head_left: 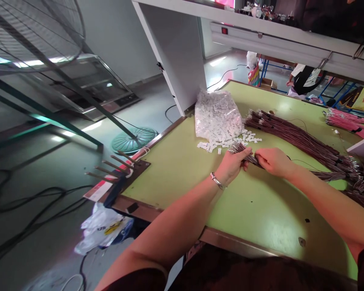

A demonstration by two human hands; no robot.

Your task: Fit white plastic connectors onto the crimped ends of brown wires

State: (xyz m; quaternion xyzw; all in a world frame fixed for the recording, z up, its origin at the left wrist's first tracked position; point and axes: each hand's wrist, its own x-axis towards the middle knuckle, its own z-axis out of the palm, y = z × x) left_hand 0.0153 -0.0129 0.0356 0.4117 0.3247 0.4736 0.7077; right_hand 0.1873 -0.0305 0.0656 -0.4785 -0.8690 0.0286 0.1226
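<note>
My left hand (pixel 233 165) is closed round a bundle of thin dark brown wires (pixel 251 159), close to its metal-tipped end. A short way to the right, my right hand (pixel 273 161) has its fingers wrapped on the same bundle. From there the wires trail right, behind my right wrist. Just beyond my left hand lie loose small white plastic connectors (pixel 214 144), spilled before a clear plastic bag (pixel 220 115) full of them. Past my right hand, tied bundles of brown wires (pixel 300 139) stretch across the green tabletop (pixel 172 169).
Pink wire bundles (pixel 352 121) lie at the far right. A peg rack (pixel 118 165) sits on the table's left edge. Above the back runs a shelf with a lamp housing (pixel 269 42). A large fan (pixel 39 32) stands left. Another person (pixel 305 79) is in the background.
</note>
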